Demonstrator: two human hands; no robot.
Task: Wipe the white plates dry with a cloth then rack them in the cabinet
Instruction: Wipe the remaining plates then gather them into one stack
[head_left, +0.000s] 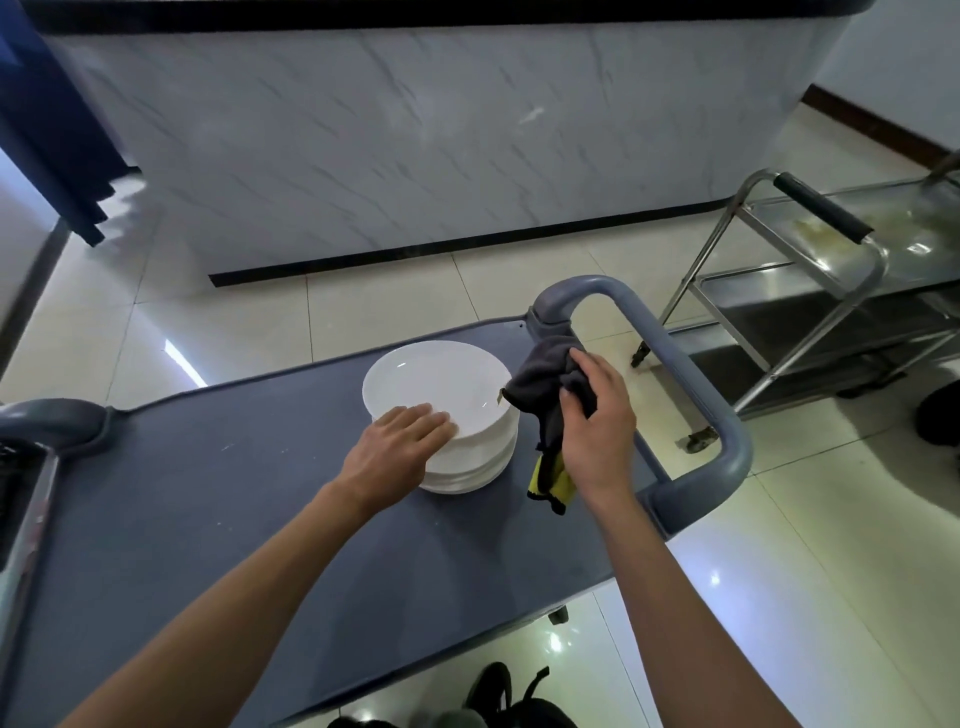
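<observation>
Two hands work at our grey cart (218, 499). Our left hand (400, 452) lays relaxed fingers on the near rim of the white plate stack (441, 384). Just beside it, our right hand (597, 415) clutches the grey-and-yellow cloth (545, 379).

Plates (436, 384): glossy white glazed ceramic, smooth. Cloth (553, 384): matt dark grey fabric, soft nap, yellow underside. Cart (234, 493): matt grey plastic top, scuffed. Trolley (831, 270): polished metal. Floor (389, 301): glossy tiles.
</observation>
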